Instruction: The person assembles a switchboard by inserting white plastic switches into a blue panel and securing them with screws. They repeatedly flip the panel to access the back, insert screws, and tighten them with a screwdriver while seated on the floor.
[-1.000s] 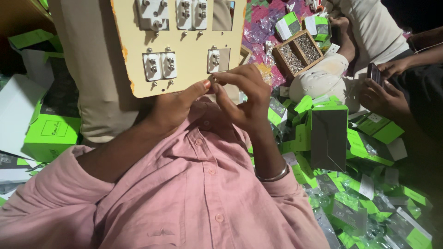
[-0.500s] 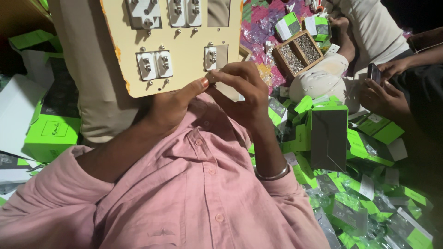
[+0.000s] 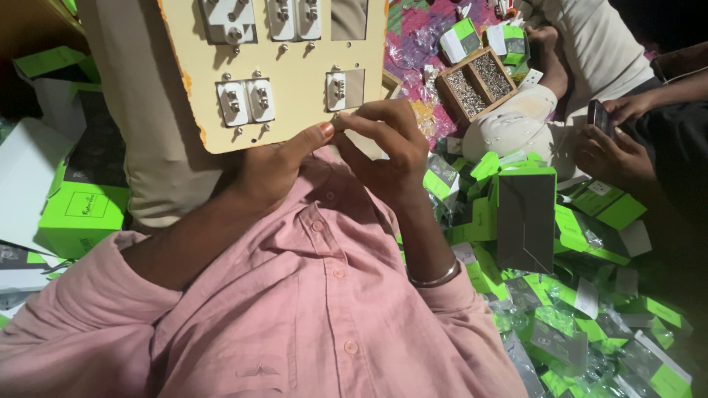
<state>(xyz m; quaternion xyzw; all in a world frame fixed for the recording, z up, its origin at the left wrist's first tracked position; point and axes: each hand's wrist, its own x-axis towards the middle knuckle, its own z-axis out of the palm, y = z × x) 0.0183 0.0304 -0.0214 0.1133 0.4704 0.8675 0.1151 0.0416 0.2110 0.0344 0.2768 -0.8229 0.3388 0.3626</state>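
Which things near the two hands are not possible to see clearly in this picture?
- Head view: top of the cream board is cut off by the upper edge.
- What the right hand pinches is too small to tell.
- The left hand has its fingers hidden behind the board.

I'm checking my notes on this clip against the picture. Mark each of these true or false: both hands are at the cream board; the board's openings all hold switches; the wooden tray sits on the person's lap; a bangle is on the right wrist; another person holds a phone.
1. Both hands are at the cream board. True: left hand and right hand meet at its lower edge.
2. Every opening holds a switch. False: some cut-outs are bare.
3. The wooden tray sits on the lap. False: it lies farther off, among plastic packets.
4. A bangle is on the right wrist. True.
5. Another person holds a phone. True.
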